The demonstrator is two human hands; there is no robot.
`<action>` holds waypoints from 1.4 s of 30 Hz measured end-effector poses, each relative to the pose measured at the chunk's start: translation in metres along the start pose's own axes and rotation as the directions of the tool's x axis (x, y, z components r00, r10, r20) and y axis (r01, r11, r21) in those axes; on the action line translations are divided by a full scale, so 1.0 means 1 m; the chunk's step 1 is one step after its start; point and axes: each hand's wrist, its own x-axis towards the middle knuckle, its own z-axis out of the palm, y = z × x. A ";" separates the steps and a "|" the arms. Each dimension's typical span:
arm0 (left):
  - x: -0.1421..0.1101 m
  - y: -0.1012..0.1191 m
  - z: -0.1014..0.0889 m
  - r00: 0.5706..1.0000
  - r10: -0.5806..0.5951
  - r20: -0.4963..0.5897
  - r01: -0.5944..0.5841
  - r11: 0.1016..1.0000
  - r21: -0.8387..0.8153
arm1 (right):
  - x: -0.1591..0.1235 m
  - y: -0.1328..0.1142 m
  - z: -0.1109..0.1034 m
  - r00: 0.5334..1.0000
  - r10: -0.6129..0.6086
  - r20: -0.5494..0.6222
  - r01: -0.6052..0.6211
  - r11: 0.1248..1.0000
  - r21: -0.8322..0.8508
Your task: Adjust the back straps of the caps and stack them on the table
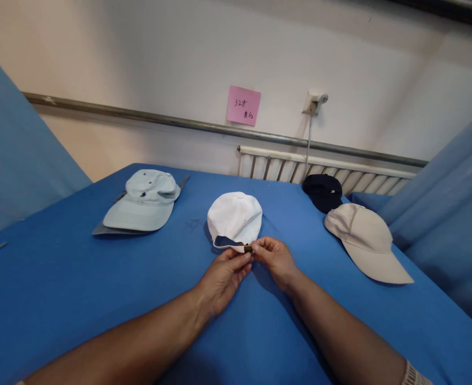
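Observation:
A white cap (235,216) lies in the middle of the blue-covered table (59,278), its back opening turned toward me. At that back strap sits a small brass buckle (248,248). My left hand (222,278) pinches the strap on the buckle's left side. My right hand (275,258) pinches it from the right, fingertips almost touching those of the left. Both forearms rest low over the cloth.
A pale blue cap (143,202) lies on a grey one at the far left. A navy cap (323,191) and a beige cap (366,240) lie at the right. Blue screens flank the table; a radiator (320,167) and a pink note (243,105) are on the wall behind.

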 end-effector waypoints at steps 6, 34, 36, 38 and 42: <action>0.004 0.003 0.001 0.998 0.046 -0.050 -0.047 0.999 -0.011 | 0.001 0.006 0.004 0.998 -0.065 -0.020 0.062 0.989 -0.135; 0.007 0.002 0.002 0.989 0.119 -0.085 -0.119 0.993 0.007 | 0.002 0.012 0.000 0.983 -0.172 0.056 0.181 0.941 -0.286; 0.006 0.003 0.004 0.988 0.121 -0.099 -0.122 0.993 0.003 | 0.001 0.012 0.000 0.981 -0.180 0.067 0.192 0.932 -0.309; 0.006 0.003 0.005 0.987 0.124 -0.099 -0.125 0.992 -0.002 | 0.001 0.013 -0.001 0.977 -0.194 0.083 0.211 0.916 -0.342; 0.007 0.003 0.006 0.987 0.121 -0.105 -0.123 0.992 -0.014 | 0.002 0.017 -0.005 0.973 -0.219 0.073 0.230 0.907 -0.353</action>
